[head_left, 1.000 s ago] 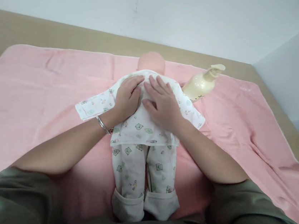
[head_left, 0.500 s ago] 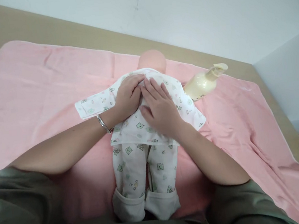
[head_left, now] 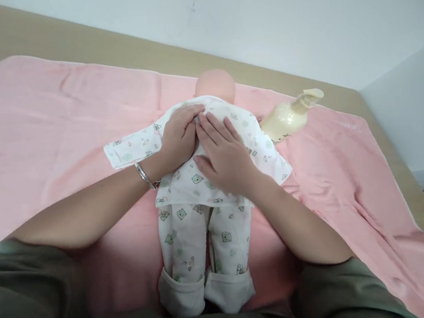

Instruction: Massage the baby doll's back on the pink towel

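A baby doll (head_left: pixel 215 83) lies face down, its bare head away from me. It wears a white printed top (head_left: pixel 195 181) and matching trousers (head_left: pixel 224 239) with turned-up cuffs. My left hand (head_left: pixel 181 137) rests on the left of the doll's upper back, fingers stretched out and angled to the right. Flat on the right of the back lies my right hand (head_left: pixel 225 155), its fingers extended and thumb apart. The fingertips of both hands come close together near the middle of the back. Neither hand grips anything.
A pink blanket (head_left: pixel 57 115) lies under the doll, on a tan surface (head_left: pixel 107 43). A pale yellow pump bottle (head_left: pixel 286 120) lies tilted beside the doll's right sleeve. White walls (head_left: pixel 276 19) stand behind and to the right.
My right hand has slid slightly to the left on the doll's back. My left hand stays almost in place, and the doll and bottle lie as before.
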`<state>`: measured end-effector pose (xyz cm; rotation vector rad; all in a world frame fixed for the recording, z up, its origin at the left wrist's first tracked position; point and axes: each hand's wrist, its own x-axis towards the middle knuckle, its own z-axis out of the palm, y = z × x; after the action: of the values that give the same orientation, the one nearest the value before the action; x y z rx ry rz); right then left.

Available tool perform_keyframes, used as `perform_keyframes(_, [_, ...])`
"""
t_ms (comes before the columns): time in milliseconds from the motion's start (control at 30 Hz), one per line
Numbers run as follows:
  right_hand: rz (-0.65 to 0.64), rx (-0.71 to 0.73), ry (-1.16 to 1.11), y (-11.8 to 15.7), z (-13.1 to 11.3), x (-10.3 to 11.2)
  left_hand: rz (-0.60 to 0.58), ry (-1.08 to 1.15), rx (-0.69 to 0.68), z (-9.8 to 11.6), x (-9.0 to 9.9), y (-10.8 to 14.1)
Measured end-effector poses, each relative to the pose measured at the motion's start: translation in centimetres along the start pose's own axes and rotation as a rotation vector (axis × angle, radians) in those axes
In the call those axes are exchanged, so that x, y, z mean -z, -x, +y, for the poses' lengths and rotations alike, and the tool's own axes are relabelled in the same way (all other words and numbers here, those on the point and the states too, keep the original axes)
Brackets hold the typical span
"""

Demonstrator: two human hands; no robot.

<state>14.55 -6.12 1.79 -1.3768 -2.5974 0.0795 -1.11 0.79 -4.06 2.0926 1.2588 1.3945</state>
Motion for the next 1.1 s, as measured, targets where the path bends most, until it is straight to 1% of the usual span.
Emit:
perform_keyframes(67, [-0.029,0.005,-0.037,-1.0,2.0,0.3,-0.006,-0.007,-0.023,-0.1,0.0,-0.1])
perform_keyframes(100, [-0.035,-0.015,-0.056,-1.4,2.9,0.4,-0.008,-0.013,-0.026,-0.1,0.0,-0.1])
perform_keyframes(167, [-0.030,-0.108,-0.085,-1.9,3.9,0.7,-0.011,-0.026,-0.018,0.1,0.1,-0.2])
perform_keyframes(233, [-0.007,-0.266,-0.087,-1.7,3.3,0.7,-0.010,-0.039,-0.005,0.3,0.1,-0.2])
perform_keyframes(300, [0.027,-0.404,-0.060,-1.0,1.6,0.6,-0.006,-0.044,-0.003,0.5,0.1,-0.2])
perform_keyframes(333, [0.040,-0.432,-0.040,-0.5,0.5,0.4,-0.004,-0.043,-0.005,0.5,0.1,-0.1])
perform_keyframes(367, [0.054,-0.414,-0.019,0.0,-0.5,0.2,-0.003,-0.042,-0.007,0.5,0.1,-0.1])
perform_keyframes(433, [0.066,-0.311,0.017,0.7,-2.0,-0.1,-0.005,-0.044,-0.006,0.4,0.2,-0.1])
perform_keyframes(500, [0.064,-0.196,0.033,0.7,-2.1,-0.2,-0.010,-0.049,0.005,0.4,0.2,0.0])
perform_keyframes(533, [0.050,-0.145,0.030,0.5,-1.6,-0.2,-0.012,-0.049,0.011,0.4,0.2,0.0])
perform_keyframes(600, [0.000,-0.062,-0.004,-0.3,0.1,0.1,-0.024,-0.049,0.017,0.5,0.2,0.0])
perform_keyframes(667, [-0.042,-0.034,-0.064,-1.2,2.1,0.4,-0.044,-0.054,0.003,0.5,0.3,-0.1])
perform_keyframes(700, [-0.045,-0.051,-0.094,-1.6,3.0,0.6,-0.055,-0.061,-0.008,0.5,0.3,-0.1])
perform_keyframes(767, [-0.020,-0.131,-0.138,-2.1,4.3,0.7,-0.076,-0.083,-0.026,0.6,0.3,-0.2])
perform_keyframes(833, [0.018,-0.229,-0.156,-2.3,4.8,0.6,-0.097,-0.111,-0.017,0.7,0.3,-0.3])
perform_keyframes(967, [0.047,-0.379,-0.156,-2.3,4.1,0.4,-0.150,-0.207,0.091,1.7,0.4,-0.1])
perform_keyframes(1033, [0.036,-0.428,-0.147,-2.2,3.8,0.4,-0.185,-0.259,0.130,2.7,0.4,0.2])
perform_keyframes(1100, [0.026,-0.457,-0.134,-2.3,3.6,0.6,-0.224,-0.298,0.137,3.9,0.5,0.7])
